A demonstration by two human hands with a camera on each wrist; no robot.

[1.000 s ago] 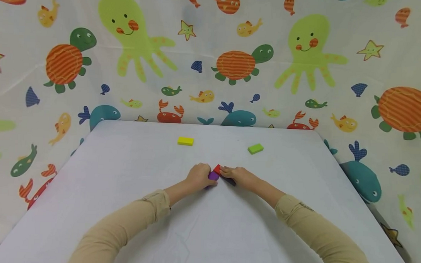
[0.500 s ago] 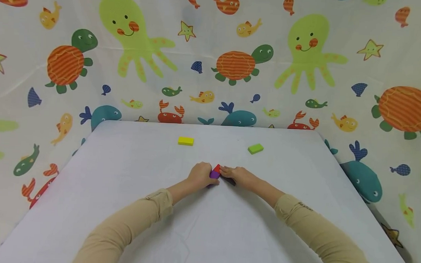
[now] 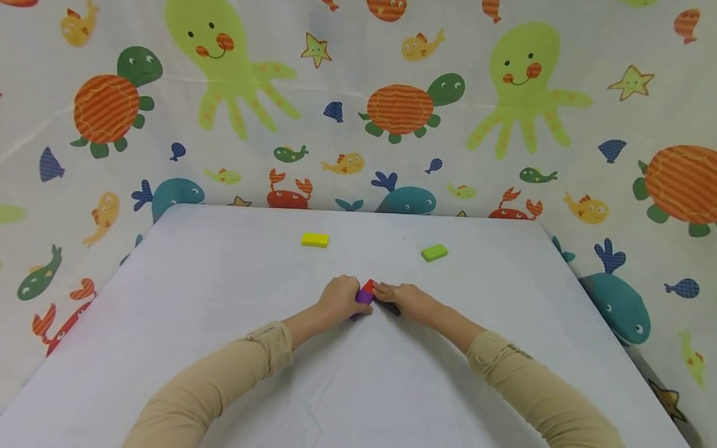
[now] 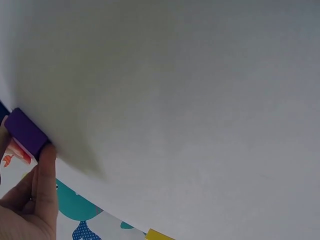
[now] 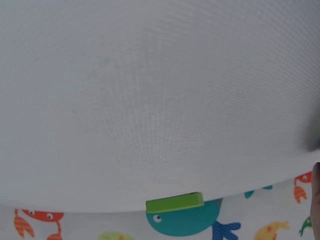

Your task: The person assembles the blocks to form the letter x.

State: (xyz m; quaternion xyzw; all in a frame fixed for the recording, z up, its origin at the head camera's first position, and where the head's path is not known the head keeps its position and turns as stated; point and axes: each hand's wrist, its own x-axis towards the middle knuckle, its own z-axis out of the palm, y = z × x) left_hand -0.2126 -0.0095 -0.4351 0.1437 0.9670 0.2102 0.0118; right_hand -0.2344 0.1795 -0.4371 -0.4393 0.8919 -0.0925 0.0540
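My left hand (image 3: 339, 298) grips a purple block (image 3: 364, 297) near the middle of the table, thumb on the near side and fingers on the far side. In the left wrist view the purple block (image 4: 26, 132) sits between thumb and fingertips. A red block (image 3: 369, 286) meets its far end, the two in one slanting line. My right hand (image 3: 412, 302) has its fingertips on the red block's right side; its thumb's grip is largely hidden. A dark block (image 3: 390, 308) shows under the right hand, partly covered, slanting toward the purple one.
A yellow block (image 3: 315, 240) lies farther back on the left, and a light green block (image 3: 434, 253) farther back on the right. The white-covered table (image 3: 244, 266) ends at a cloth wall (image 3: 341, 52) printed with sea animals.
My left hand has turned the purple block and shifted it slightly, bringing it into line with the red block. The right hand, red block and dark block stay nearly in place.
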